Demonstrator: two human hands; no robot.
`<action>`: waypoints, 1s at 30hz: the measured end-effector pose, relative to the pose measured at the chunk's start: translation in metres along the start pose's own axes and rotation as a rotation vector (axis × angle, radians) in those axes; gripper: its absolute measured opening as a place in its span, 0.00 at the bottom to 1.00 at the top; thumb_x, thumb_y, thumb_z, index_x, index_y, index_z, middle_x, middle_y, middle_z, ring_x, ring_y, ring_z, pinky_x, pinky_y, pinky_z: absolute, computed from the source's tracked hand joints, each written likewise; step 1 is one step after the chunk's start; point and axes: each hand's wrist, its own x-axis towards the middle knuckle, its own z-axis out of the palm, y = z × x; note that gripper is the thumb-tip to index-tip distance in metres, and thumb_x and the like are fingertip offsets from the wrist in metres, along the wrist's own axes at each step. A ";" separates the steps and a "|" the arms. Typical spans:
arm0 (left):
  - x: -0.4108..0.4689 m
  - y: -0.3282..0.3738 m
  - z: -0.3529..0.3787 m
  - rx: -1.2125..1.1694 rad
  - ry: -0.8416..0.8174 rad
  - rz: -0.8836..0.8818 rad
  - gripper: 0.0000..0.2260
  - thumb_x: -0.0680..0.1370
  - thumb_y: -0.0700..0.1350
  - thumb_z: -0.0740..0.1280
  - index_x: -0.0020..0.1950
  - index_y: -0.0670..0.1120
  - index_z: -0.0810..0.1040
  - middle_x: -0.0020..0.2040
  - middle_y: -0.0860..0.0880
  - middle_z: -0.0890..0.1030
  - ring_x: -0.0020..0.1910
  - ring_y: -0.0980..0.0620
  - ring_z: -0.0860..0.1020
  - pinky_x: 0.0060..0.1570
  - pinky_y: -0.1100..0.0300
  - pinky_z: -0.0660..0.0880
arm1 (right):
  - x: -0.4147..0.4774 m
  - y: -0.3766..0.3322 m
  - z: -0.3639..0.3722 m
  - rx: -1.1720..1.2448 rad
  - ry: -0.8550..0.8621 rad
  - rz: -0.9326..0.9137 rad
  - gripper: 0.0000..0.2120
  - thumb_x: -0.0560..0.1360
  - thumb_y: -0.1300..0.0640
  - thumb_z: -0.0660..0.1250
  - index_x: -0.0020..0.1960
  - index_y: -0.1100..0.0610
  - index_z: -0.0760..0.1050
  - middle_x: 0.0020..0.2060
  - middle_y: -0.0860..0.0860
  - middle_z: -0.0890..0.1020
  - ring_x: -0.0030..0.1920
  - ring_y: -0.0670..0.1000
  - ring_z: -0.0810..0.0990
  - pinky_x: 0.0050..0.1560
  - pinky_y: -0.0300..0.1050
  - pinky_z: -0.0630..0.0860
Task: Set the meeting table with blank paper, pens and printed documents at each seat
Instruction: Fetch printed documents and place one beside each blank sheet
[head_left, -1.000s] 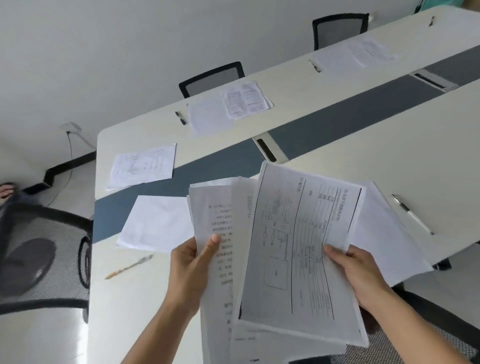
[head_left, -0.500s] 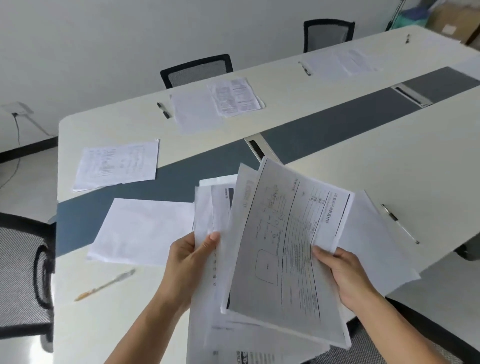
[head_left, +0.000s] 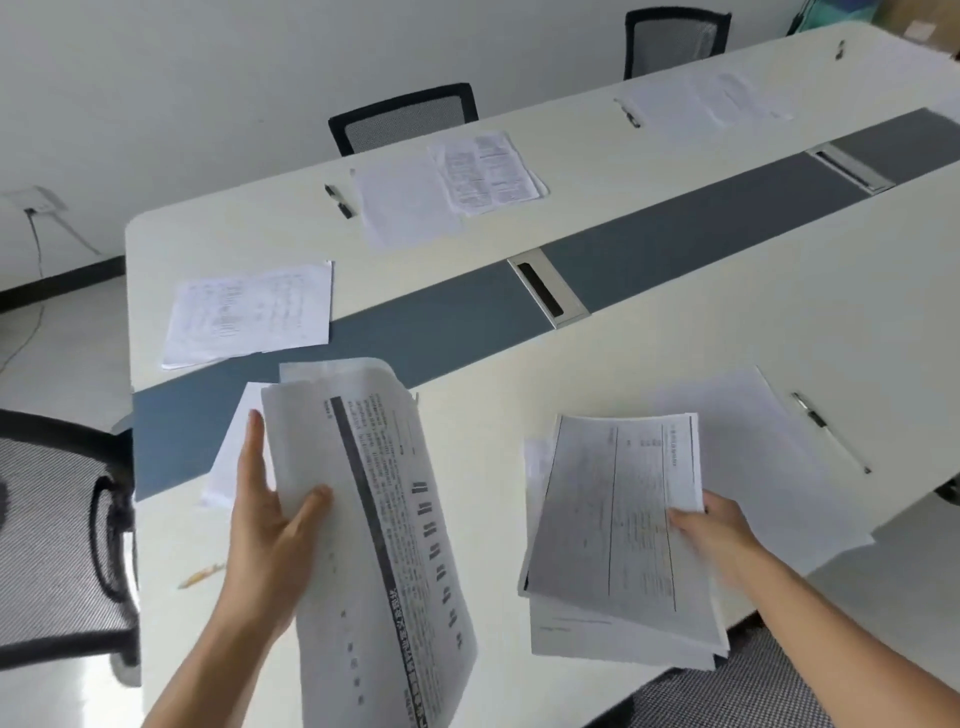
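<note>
Both lengthwise away, left hand (head_left: 265, 525) gripping tilted stack (head_left: 374, 545), right hand (head_left: 719, 532) flatter stack (head_left: 613, 519).

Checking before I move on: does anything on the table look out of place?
One setting looks scattered: the printed document lies on the far side of the grey strip, apart from the blank sheet, and the orange pen lies slanted, away from both.

White wall (head_left: 156, 78), pale floor (head_left: 57, 343), black mesh chairs (head_left: 405, 122)
</note>
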 end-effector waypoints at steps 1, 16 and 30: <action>-0.003 -0.001 -0.008 0.026 0.017 -0.007 0.37 0.79 0.30 0.59 0.72 0.69 0.57 0.46 0.56 0.84 0.40 0.51 0.85 0.36 0.53 0.82 | 0.004 0.002 0.012 -0.053 -0.016 -0.011 0.11 0.74 0.67 0.69 0.56 0.61 0.80 0.50 0.59 0.83 0.48 0.57 0.81 0.51 0.48 0.78; -0.039 -0.010 -0.020 -0.022 -0.083 -0.124 0.09 0.71 0.32 0.71 0.44 0.44 0.85 0.42 0.43 0.86 0.36 0.47 0.85 0.33 0.58 0.81 | 0.029 -0.017 0.062 -0.331 0.129 -0.133 0.20 0.72 0.63 0.67 0.63 0.58 0.72 0.54 0.56 0.82 0.52 0.60 0.81 0.49 0.46 0.77; -0.086 0.057 0.157 -0.281 -0.859 -0.077 0.22 0.58 0.44 0.82 0.49 0.43 0.82 0.53 0.41 0.83 0.45 0.43 0.83 0.41 0.54 0.81 | -0.122 0.034 -0.059 0.619 -0.457 -0.073 0.29 0.73 0.35 0.65 0.65 0.54 0.76 0.58 0.55 0.83 0.60 0.55 0.80 0.60 0.53 0.73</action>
